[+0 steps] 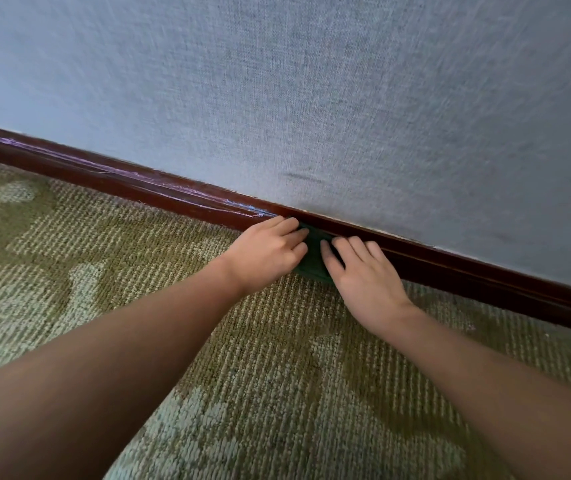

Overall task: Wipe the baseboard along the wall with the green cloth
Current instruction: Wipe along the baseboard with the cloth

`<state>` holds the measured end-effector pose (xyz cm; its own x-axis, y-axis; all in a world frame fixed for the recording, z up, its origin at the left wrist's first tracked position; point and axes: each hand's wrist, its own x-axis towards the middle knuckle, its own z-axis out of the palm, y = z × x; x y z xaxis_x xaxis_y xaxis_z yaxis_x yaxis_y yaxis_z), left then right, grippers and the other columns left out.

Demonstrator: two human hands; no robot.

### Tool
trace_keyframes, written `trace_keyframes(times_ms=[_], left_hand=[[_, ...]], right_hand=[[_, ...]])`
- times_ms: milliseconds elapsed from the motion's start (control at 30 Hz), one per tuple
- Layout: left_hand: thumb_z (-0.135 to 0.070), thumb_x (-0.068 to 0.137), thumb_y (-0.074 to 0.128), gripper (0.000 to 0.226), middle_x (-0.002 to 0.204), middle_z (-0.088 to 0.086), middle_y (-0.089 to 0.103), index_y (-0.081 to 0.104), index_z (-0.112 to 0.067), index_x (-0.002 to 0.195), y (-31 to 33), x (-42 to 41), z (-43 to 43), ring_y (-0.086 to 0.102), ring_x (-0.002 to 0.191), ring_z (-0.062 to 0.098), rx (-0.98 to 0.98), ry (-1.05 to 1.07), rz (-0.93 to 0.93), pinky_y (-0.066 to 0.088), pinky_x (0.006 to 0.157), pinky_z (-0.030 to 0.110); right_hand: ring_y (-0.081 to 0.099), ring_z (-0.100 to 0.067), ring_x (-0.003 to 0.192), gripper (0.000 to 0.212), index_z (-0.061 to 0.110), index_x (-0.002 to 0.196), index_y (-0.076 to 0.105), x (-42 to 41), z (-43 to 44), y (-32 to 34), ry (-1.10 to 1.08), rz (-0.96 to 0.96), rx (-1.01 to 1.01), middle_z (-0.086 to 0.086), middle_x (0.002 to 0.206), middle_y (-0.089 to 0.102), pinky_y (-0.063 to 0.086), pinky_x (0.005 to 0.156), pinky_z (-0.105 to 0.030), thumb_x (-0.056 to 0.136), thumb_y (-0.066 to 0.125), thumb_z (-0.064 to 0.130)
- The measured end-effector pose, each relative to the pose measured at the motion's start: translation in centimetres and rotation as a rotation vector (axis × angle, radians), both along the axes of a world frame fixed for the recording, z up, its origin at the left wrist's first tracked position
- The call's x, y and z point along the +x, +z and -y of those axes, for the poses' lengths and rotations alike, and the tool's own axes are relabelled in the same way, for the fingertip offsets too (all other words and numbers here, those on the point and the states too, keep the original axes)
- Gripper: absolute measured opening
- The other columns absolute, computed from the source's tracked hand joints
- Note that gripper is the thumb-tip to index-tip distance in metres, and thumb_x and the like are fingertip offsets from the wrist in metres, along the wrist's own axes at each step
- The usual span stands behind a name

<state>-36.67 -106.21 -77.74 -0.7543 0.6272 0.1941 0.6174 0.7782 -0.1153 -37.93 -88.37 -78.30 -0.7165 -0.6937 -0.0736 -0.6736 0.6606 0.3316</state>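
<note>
A dark reddish-brown baseboard point(138, 188) runs from upper left to lower right along the foot of a grey-blue textured wall point(311, 98). A dark green cloth point(313, 256) is pressed against the baseboard where it meets the carpet. My left hand point(266, 252) lies on the cloth's left side, fingers curled over its top edge. My right hand point(363, 271) presses flat on its right side, fingers spread toward the baseboard. Most of the cloth is hidden under the two hands.
Olive-green looped carpet point(173, 289) with paler patches covers the floor. Pale streaks and scuffs point(242, 207) mark the baseboard's upper edge left of the hands. A faint dark smudge point(303, 176) sits on the wall above the hands.
</note>
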Motion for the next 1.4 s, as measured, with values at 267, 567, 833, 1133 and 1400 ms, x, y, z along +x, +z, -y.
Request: trace_keyframes(times_ms=[267, 567, 833, 1133, 1400], left_hand=[[-0.007, 0.054, 0.082, 0.019, 0.083, 0.011, 0.072, 0.071, -0.004, 0.07, -0.4, 0.5, 0.8, 0.066, 0.078, 0.024, -0.044, 0.025, 0.036, 0.055, 0.067, 0.028], [-0.004, 0.055, 0.082, 0.022, 0.09, 0.017, 0.071, 0.069, 0.0, 0.073, 0.4, 0.2, 0.5, 0.066, 0.082, 0.027, -0.04, 0.006, -0.014, 0.054, 0.071, 0.03], [-0.001, 0.056, 0.082, 0.021, 0.091, 0.018, 0.071, 0.068, 0.001, 0.072, 1.3, 0.1, 1.9, 0.066, 0.081, 0.028, -0.059, 0.043, -0.044, 0.054, 0.073, 0.032], [-0.001, 0.055, 0.083, 0.022, 0.09, 0.017, 0.071, 0.069, 0.001, 0.071, 1.0, -0.1, 2.4, 0.066, 0.08, 0.029, -0.044, 0.047, -0.024, 0.054, 0.071, 0.033], [0.006, 0.06, 0.077, 0.018, 0.082, 0.014, 0.072, 0.069, 0.002, 0.075, 0.5, -0.3, 2.4, 0.062, 0.076, 0.028, 0.023, 0.157, 0.021, 0.052, 0.07, 0.032]], right_hand=[[0.038, -0.029, 0.114, 0.058, 0.0, 0.142, 0.023, 0.2, 0.9, -0.5, 0.063, 0.057, 0.006, -0.014, 0.128, 0.04, 0.032, 0.094, -0.036, 0.087, 0.041, 0.003], [0.059, -0.022, 0.09, 0.058, 0.003, 0.12, 0.059, -0.4, -0.6, 0.5, 0.126, -0.12, -0.124, -0.006, 0.107, 0.064, 0.047, 0.076, -0.031, 0.064, 0.073, 0.011], [0.059, -0.016, 0.093, 0.047, 0.01, 0.118, 0.062, -1.0, 1.2, 1.0, 0.157, -0.239, -0.104, 0.001, 0.105, 0.065, 0.046, 0.078, -0.026, 0.072, 0.057, 0.017], [0.055, -0.016, 0.1, 0.058, 0.012, 0.13, 0.051, -1.1, 1.8, 0.6, 0.076, -0.189, 0.048, 0.005, 0.118, 0.058, 0.043, 0.083, -0.026, 0.075, 0.062, 0.025], [0.033, -0.027, 0.115, 0.055, 0.005, 0.141, 0.026, -1.5, 2.9, 1.2, 0.05, -0.003, 0.027, -0.005, 0.132, 0.036, 0.027, 0.096, -0.035, 0.089, 0.044, 0.01]])
